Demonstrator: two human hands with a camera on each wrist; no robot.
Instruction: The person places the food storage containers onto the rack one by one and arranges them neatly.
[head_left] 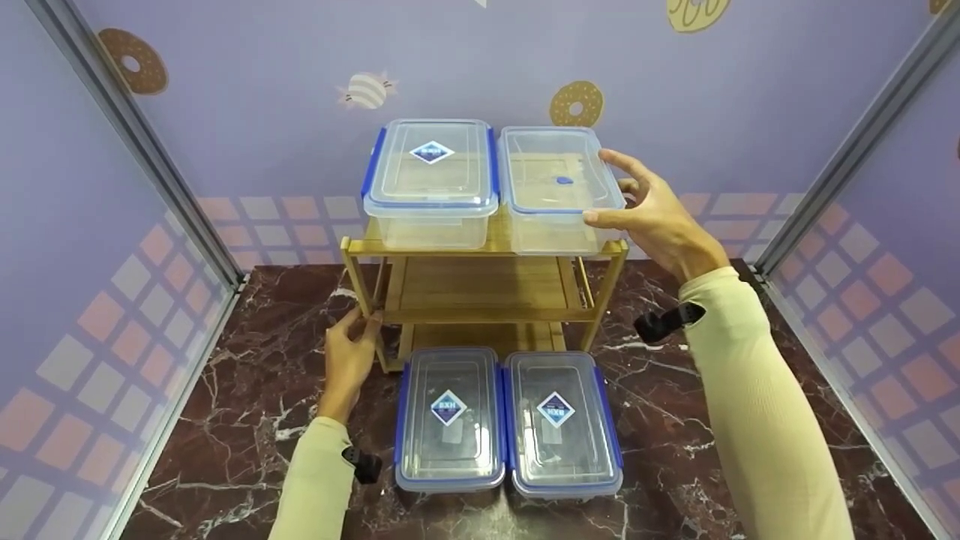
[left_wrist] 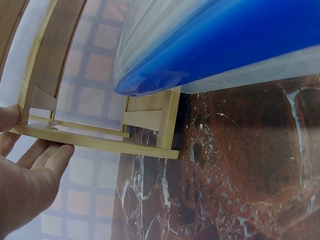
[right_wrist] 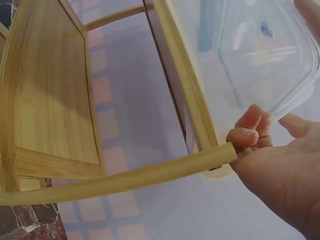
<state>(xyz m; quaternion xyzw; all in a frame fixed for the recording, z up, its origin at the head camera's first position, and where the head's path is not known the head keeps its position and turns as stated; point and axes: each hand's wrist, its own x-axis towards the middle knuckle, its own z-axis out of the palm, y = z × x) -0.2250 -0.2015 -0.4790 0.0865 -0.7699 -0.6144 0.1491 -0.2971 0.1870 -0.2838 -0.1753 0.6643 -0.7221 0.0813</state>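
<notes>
On the top shelf of a three-tier wooden rack [head_left: 480,315], a clear plastic food container [head_left: 555,231] without side clips stands at the right. My right hand [head_left: 660,217] holds its right end, thumb at the near corner and index finger farther back along the lid rim; the other fingers curl beside the container wall [right_wrist: 270,55] in the right wrist view. My left hand [head_left: 351,356] grips the rack's left front post [left_wrist: 95,141], with fingers and thumb on either side of it. Left of the held container stands another container [head_left: 431,187] with blue clips and a diamond label.
Two more blue-clipped containers, one on the left [head_left: 450,450] and one on the right [head_left: 566,450], lie side by side on the dark marbled surface [head_left: 247,420] before the rack. Purple patterned panels [head_left: 285,135] with metal corner posts enclose the back and sides.
</notes>
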